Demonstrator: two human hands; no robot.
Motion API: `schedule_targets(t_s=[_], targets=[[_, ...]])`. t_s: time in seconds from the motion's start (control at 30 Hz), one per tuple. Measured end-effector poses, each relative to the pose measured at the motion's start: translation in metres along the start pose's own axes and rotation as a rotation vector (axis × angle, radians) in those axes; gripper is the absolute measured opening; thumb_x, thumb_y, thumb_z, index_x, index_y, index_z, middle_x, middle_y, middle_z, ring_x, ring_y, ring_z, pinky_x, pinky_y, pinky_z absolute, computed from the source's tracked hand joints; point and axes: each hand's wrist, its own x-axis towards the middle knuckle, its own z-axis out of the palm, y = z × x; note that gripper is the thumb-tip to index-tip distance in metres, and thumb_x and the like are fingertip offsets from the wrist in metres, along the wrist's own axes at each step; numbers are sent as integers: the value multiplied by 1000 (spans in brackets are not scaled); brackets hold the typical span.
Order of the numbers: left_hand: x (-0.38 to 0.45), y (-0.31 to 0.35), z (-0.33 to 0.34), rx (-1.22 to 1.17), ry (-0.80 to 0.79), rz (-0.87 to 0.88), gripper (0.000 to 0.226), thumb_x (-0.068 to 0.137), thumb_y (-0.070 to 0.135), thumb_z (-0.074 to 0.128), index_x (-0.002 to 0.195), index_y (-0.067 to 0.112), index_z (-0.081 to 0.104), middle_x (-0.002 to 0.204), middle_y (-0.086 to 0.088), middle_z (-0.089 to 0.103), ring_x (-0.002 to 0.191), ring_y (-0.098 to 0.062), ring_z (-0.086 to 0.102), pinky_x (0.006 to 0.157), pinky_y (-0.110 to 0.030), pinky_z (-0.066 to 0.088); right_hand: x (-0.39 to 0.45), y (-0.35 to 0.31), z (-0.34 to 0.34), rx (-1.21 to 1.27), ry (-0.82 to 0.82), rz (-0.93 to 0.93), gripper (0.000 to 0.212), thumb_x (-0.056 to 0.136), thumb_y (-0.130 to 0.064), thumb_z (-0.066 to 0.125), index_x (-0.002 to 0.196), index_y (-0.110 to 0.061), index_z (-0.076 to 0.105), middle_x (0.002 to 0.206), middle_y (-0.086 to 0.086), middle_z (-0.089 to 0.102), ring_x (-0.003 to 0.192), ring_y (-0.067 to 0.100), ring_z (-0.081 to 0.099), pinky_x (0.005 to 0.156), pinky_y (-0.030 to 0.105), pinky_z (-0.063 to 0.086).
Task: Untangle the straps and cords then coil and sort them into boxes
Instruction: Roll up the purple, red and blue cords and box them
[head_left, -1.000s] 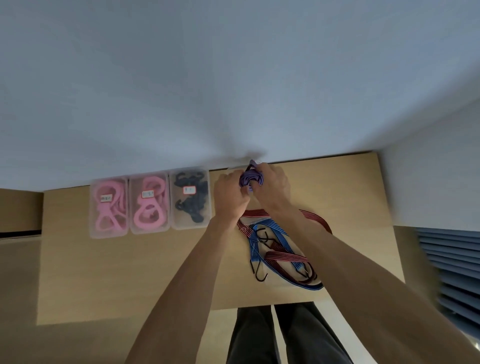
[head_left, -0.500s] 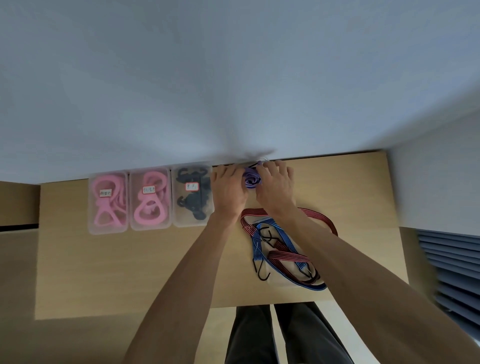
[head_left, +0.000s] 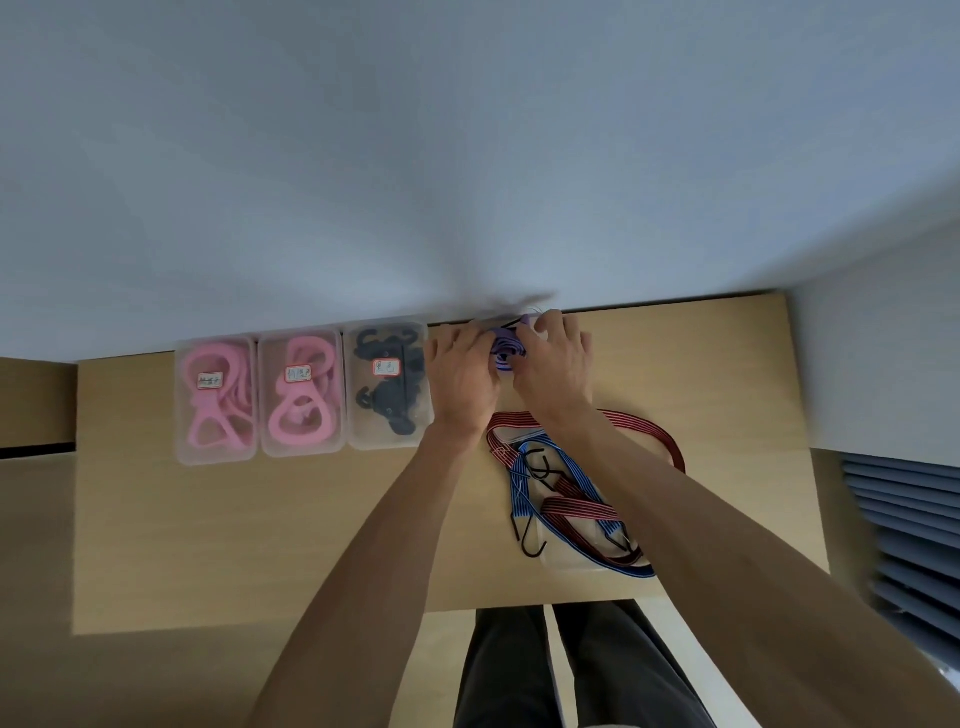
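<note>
Both hands, the left hand (head_left: 464, 375) and right hand (head_left: 555, 365), close their grip on one coiled purple cord (head_left: 508, 351) at the tabletop's (head_left: 249, 540) far edge, beside three labelled clear boxes (head_left: 388, 385) and one red-and-blue strap tangle (head_left: 566, 493).

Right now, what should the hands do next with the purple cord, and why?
Probably let go: both the left hand and right hand press the coiled purple cord down beside the box of black cords, while the red and blue straps lie tangled.
</note>
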Motion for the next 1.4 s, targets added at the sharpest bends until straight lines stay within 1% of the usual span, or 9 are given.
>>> schedule_targets(t_s=[0.2, 0.37, 0.5, 0.63, 0.97, 1.1, 1.17, 1.27, 1.4], targets=[[-2, 0, -2, -64, -67, -35, 19, 85, 22, 61, 99, 16, 73, 102, 0, 69, 94, -24, 59, 81, -38, 44, 1, -4, -10, 21, -48, 19, 28, 78, -15, 70, 105, -11, 68, 107, 10, 59, 100, 32, 53, 81, 41, 40], [-31, 5, -16, -300, -47, -245, 15, 91, 19, 56, 91, 9, 68, 91, -6, 64, 65, -18, 58, 51, -33, 48, -17, 4, -25, 176, 54, 66, 26, 80, -6, 65, 106, -8, 70, 99, 11, 65, 88, 32, 59, 74, 44, 49], [-62, 18, -36, -351, -147, -337, 14, 90, 25, 65, 87, 11, 66, 81, 0, 63, 62, -12, 54, 55, -31, 49, -41, 14, -40, 229, -91, 120, 22, 92, -8, 54, 106, -9, 70, 93, 8, 68, 83, 27, 64, 76, 42, 53], [-83, 32, -46, -296, -275, -405, 21, 87, 36, 66, 93, 15, 66, 85, 5, 62, 70, -12, 56, 63, -29, 49, -65, 27, -50, 216, -187, 151, 30, 95, -10, 51, 121, -14, 67, 110, 5, 67, 95, 23, 63, 83, 37, 53], [-97, 48, -64, -349, -316, -285, 20, 82, 6, 67, 100, 17, 68, 95, 2, 64, 81, -17, 61, 74, -32, 51, -98, 38, -66, 258, -248, 121, 38, 90, -4, 54, 126, -14, 64, 118, 7, 62, 106, 27, 59, 75, 33, 45], [-102, 63, -79, -520, -237, -324, 18, 82, 6, 66, 95, 17, 71, 87, 6, 69, 77, -14, 63, 73, -35, 54, -114, 38, -80, 415, -298, 58, 47, 84, -3, 55, 128, -16, 62, 124, 4, 63, 115, 25, 56, 88, 37, 50], [-98, 74, -89, -672, -209, -396, 14, 84, 7, 66, 90, 19, 70, 83, 6, 70, 76, -13, 66, 74, -34, 56, -120, 39, -87, 557, -316, 70, 45, 82, -5, 57, 123, -21, 66, 114, 0, 69, 104, 22, 62, 87, 38, 53], [-92, 92, -111, -835, -158, -465, 21, 85, 2, 64, 88, 22, 70, 82, 5, 72, 78, -13, 68, 77, -32, 57, -133, 38, -98, 705, -276, 43, 30, 82, -11, 59, 106, -27, 68, 83, -4, 70, 75, 17, 64, 71, 38, 55], [-86, 110, -143, -907, -140, -451, 18, 90, 7, 64, 86, 23, 71, 81, 4, 71, 76, -12, 66, 75, -28, 53, -142, 34, -130, 833, -132, 5, 17, 94, -18, 54, 105, -24, 65, 75, -2, 67, 62, 16, 60, 61, 39, 52]])
